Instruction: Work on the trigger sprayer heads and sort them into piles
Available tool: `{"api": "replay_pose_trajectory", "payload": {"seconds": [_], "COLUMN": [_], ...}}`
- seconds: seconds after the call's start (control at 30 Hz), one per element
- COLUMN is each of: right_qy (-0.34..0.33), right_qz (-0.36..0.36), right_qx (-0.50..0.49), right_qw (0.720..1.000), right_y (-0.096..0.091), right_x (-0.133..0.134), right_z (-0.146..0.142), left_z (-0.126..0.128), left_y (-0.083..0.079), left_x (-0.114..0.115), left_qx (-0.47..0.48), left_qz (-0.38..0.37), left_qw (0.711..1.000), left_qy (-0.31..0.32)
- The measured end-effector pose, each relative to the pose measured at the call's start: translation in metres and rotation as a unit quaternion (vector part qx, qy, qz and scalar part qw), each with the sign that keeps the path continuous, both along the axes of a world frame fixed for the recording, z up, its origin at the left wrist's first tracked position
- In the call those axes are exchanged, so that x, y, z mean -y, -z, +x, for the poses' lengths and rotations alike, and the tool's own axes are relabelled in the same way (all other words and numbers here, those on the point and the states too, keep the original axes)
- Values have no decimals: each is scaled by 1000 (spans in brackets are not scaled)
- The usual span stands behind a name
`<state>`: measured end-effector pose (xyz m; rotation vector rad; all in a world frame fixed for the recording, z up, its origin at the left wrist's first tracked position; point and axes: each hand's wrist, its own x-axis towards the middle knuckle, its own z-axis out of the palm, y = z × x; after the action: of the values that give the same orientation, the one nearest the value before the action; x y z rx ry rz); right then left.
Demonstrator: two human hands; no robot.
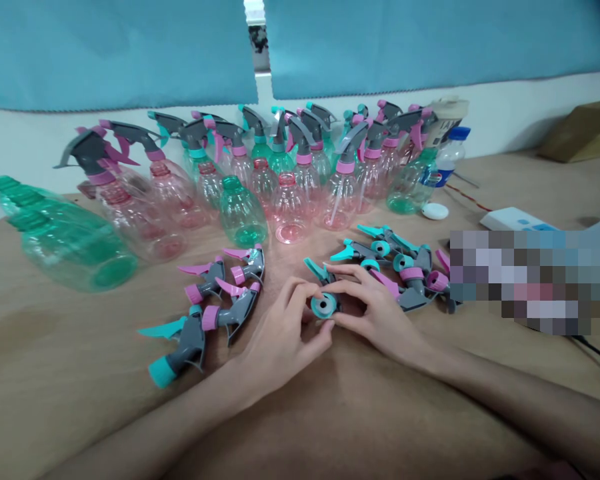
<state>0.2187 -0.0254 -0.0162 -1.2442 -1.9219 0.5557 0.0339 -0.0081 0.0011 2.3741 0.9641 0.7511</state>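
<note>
Both hands are pinched onto one teal spray head (324,301) at table centre — left hand (280,333) closing in from 8 o'clock, right hand (380,313) from 3 o'clock, fingertips wrapped round the screw collar. Looks like light, stiff plastic, probably a bit slick; I'd say the ribbed collar is the best place to hold. Loose spray heads (215,300) lie at 9 o'clock, bottles (290,200) at 12.

- tabletop (80,400), brown wood, bare near front
- spray bottles (300,173) standing in rows at back, pink and green
- green bottles (65,240) lying on side, far left
- loose trigger heads (215,300) left of centre, another pile of trigger heads (400,263) right
- white cap (435,211) beside bottles
- white box (513,219) at right
</note>
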Motion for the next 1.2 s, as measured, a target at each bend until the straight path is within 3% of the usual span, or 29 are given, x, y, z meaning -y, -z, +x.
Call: {"api": "replay_pose_trajectory", "payload": {"seconds": [0.77, 1.2], "right_qy": [-20, 14], "right_qz": [28, 3], "right_qx": [16, -1], "right_qw": [999, 1000], "right_y": [4, -1], "right_x": [0, -2], "right_z": [-1, -1], "left_z": [1, 1], "left_y": [1, 1], "left_x": [-1, -1], "left_qx": [-33, -50], "left_qz": [-5, -11], "left_qw": [999, 999], "left_qy": [-4, -11]}}
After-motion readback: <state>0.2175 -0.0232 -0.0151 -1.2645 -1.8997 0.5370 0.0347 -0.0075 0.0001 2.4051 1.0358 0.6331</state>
